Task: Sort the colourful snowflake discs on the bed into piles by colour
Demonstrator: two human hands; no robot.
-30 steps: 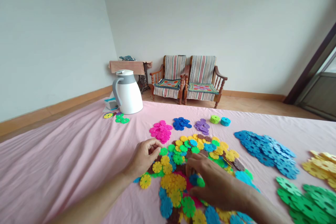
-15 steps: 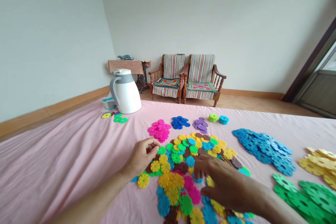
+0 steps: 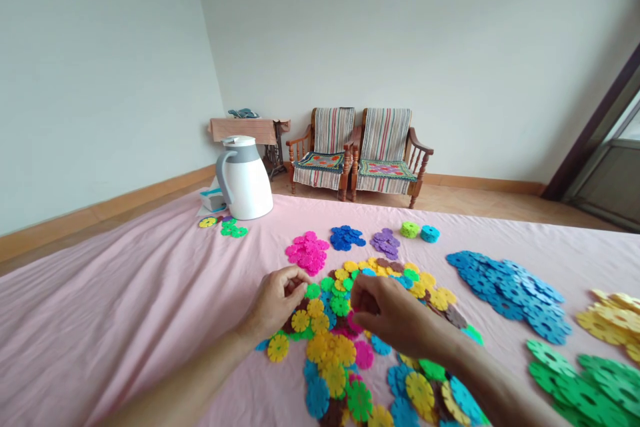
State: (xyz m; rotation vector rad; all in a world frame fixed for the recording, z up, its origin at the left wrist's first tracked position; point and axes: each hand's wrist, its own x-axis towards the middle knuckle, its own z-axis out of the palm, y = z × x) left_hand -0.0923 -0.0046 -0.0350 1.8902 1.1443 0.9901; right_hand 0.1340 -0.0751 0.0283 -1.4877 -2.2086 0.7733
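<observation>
A mixed heap of plastic flower-shaped discs (image 3: 345, 333) in many colours lies on the pink cloth (image 3: 125, 307) in front of me. My left hand (image 3: 275, 303) rests at the heap's left edge, fingers curled in a pinch around something I cannot make out. My right hand (image 3: 395, 317) hovers over the middle of the heap, fingers bent and pinched together at the tips; what they hold is hidden. Sorted piles lie beyond: pink discs (image 3: 307, 252), dark blue discs (image 3: 347, 237) and purple discs (image 3: 385, 242).
A white jug (image 3: 243, 178) stands at the far left with a few green and yellow discs (image 3: 227, 227) beside it. Large piles of blue (image 3: 510, 283), yellow (image 3: 613, 313) and green (image 3: 585, 383) discs lie at the right. Two small stacks (image 3: 419, 231) sit behind. Two wooden chairs (image 3: 360, 150) stand by the wall.
My right hand has moved up and to the left over the heap and closed its fingers. Discs that it covered now show. My left hand has stayed in place.
</observation>
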